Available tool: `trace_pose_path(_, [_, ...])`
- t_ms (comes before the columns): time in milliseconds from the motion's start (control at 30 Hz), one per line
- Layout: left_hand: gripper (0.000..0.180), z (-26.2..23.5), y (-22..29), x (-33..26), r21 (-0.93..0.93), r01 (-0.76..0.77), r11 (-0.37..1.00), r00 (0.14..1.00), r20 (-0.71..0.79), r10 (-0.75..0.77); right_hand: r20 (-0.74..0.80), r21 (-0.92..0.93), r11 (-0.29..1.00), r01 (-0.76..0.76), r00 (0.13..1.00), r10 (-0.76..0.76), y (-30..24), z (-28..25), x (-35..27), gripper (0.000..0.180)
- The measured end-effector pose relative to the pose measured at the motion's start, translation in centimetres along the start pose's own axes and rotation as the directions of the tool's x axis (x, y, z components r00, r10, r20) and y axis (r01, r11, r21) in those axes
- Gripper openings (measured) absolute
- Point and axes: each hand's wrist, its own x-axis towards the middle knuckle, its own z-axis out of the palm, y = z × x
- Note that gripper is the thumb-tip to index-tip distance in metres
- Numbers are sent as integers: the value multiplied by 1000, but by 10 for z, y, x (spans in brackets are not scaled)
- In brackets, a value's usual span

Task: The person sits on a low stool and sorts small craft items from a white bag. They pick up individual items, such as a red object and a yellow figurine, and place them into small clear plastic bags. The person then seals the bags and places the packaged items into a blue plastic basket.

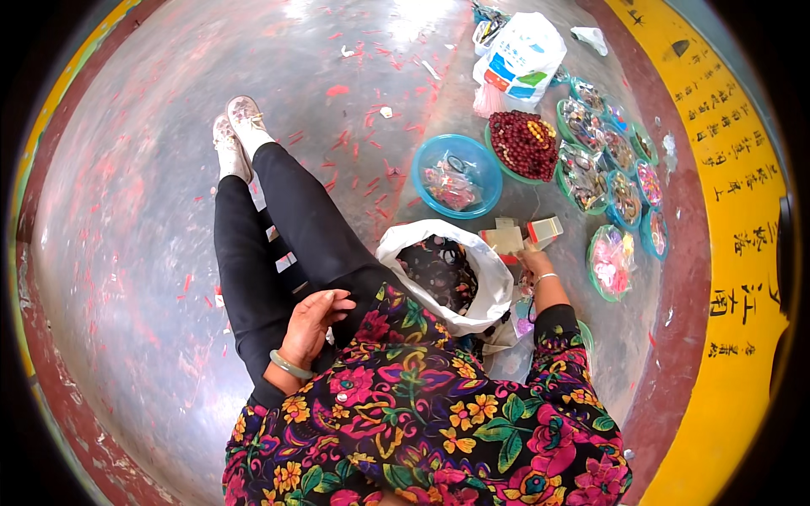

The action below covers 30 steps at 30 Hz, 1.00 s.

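Note:
My left hand (316, 319) is over my lap with its thumb and fingers pressed together; whatever may be between them is too small to make out. On its wrist sits a pale bangle (291, 366). Out to the right, my right hand (537, 263) reaches down to the small cardboard boxes, its fingertips bunched at the gap between an open red-and-tan box (506, 242) and a tilted white-and-red box (545, 229). What those fingertips grip is hidden. Between my hands stands a white sack (489, 314) with its rim rolled down, holding dark patterned cloth (436, 271).
Beyond the sack are a blue basin (456, 208) with bagged items and a basket of dark red beads (521, 146). Several small baskets of packets, one with pink items (611, 263), line the right side. A white plastic bag (527, 51) stands behind. Red scraps litter the floor.

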Motion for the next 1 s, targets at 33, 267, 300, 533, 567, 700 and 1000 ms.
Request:
trace_pose_path(33, [28, 0, 1, -1, 4, 0, 1000, 1000, -6, 0, -34, -42, 998, 54, 998, -56, -1, -3, -1, 28])
trace_pose_path(267, [27, 3, -1, -11, 10, -11, 1000, 1000, -20, 11, 135, 437, 851, 292, 914, -383, -91, -17, -98, 32])
trace_pose_path(300, [28, 1, -1, -14, 9, -10, 1000, 1000, -27, 10, 213, 503, 810, 302, 864, -455, -107, -8, -118, 31])
trace_pose_path(533, [26, -2, -1, -36, 14, -82, 997, 994, -65, 83, 625, 570, 738, 361, 392, -675, -160, 95, -230, 17])
trace_pose_path(567, [26, -2, 1, -41, 8, -95, 995, 993, -67, 96, 688, 566, 762, 313, 330, -647, -160, 109, -241, 16])
trace_pose_path(700, [34, -1, 2, -60, 35, -140, 990, 987, -78, 142, 832, 379, 852, 361, 270, -485, -160, 154, -305, 18])
trace_pose_path(1000, [31, 9, 1, -80, 1, -343, 939, 936, -88, 342, 867, 292, 797, 529, 205, -454, -129, 188, -346, 22])
